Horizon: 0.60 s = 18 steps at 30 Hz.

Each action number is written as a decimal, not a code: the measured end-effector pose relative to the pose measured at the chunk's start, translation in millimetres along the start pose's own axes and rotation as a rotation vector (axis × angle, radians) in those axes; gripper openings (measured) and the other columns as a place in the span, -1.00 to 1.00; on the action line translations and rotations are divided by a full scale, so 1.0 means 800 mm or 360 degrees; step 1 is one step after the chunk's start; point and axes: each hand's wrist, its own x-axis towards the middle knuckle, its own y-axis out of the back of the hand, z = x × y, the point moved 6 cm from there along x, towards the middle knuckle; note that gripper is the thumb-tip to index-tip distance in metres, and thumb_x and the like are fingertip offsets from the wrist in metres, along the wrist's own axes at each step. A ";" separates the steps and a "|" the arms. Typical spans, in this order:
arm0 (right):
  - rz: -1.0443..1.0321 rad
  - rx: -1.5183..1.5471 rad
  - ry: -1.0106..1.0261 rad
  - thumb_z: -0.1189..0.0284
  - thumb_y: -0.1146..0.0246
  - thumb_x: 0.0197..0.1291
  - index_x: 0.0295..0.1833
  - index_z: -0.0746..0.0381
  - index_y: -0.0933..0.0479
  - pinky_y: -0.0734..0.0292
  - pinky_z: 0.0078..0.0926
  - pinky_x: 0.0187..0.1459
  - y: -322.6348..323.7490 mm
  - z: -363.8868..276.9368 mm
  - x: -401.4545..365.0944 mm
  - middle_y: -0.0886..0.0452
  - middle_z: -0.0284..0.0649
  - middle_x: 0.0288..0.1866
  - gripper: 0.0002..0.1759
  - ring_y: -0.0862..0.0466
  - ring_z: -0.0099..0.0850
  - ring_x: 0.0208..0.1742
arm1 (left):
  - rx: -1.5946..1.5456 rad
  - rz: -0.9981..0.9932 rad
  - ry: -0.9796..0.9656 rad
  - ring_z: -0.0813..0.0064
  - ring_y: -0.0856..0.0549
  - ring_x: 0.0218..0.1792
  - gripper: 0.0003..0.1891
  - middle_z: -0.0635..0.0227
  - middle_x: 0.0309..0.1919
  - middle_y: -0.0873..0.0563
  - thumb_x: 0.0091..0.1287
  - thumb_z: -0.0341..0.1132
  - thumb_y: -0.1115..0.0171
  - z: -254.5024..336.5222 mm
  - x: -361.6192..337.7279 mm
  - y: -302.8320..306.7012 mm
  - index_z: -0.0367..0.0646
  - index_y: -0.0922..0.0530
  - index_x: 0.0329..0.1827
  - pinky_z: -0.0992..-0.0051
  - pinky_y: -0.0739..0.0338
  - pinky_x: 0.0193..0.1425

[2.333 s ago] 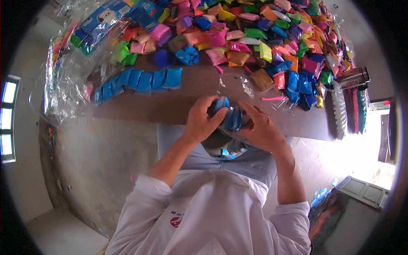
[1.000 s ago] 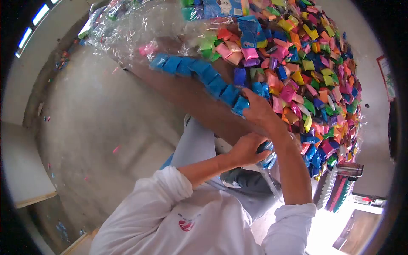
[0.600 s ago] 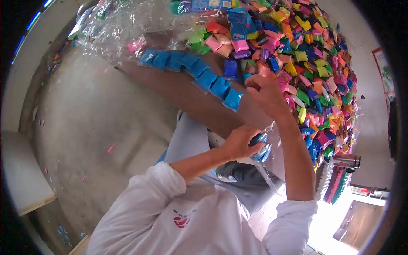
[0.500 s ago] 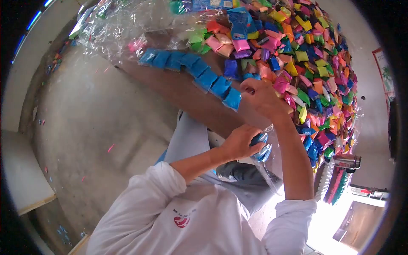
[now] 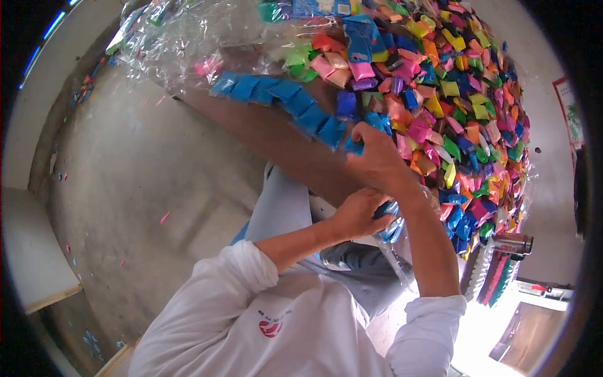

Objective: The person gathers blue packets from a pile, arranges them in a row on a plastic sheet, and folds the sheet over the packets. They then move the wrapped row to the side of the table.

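A row of small blue packets (image 5: 301, 103) lies edge to edge along the near side of the brown table (image 5: 251, 132). At its right end, my right hand (image 5: 377, 154) has its fingers closed on the last blue packet, partly covering it. Lower down, by the table's edge, my left hand (image 5: 358, 213) is wrapped around a bundle of blue packets (image 5: 392, 223). Clear plastic film (image 5: 396, 257) hangs below that bundle. My left palm and fingers hide part of the bundle, so how its packets are joined cannot be told.
A large heap of multicoloured packets (image 5: 452, 119) covers the table's right side. Crumpled clear plastic bags (image 5: 182, 47) lie at the far left. A metal cup (image 5: 514, 242) stands beyond the heap's lower right edge. Scraps dot the concrete floor (image 5: 144, 188).
My right hand has moved slightly down and left over the row's end packet, which it now partly covers. My left hand keeps its hold on the bundle, nearly still.
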 end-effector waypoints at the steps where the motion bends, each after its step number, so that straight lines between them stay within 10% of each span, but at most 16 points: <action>1: 0.0052 0.0076 -0.0054 0.37 -0.31 -0.08 -0.03 0.28 -0.42 -0.47 -0.06 0.04 0.005 -0.004 0.000 -0.57 0.06 -0.05 -0.55 -0.56 0.08 -0.01 | 0.0001 0.0005 0.0001 -0.03 -0.55 0.12 -0.50 -0.02 0.06 -0.60 0.20 -0.19 -0.29 0.000 0.000 0.001 -0.19 -0.46 0.18 0.14 -0.41 0.26; 18: 0.0310 0.0001 0.0183 0.34 -0.47 -0.14 0.18 0.17 -0.31 -0.50 -0.03 0.05 -0.056 0.002 0.039 -0.58 0.12 -0.03 -0.27 -0.57 0.12 0.02 | -0.0050 0.0166 -0.0129 -0.05 -0.53 0.14 -0.51 0.02 0.09 -0.58 0.17 -0.20 -0.35 -0.012 -0.004 -0.009 -0.18 -0.49 0.15 0.17 -0.42 0.25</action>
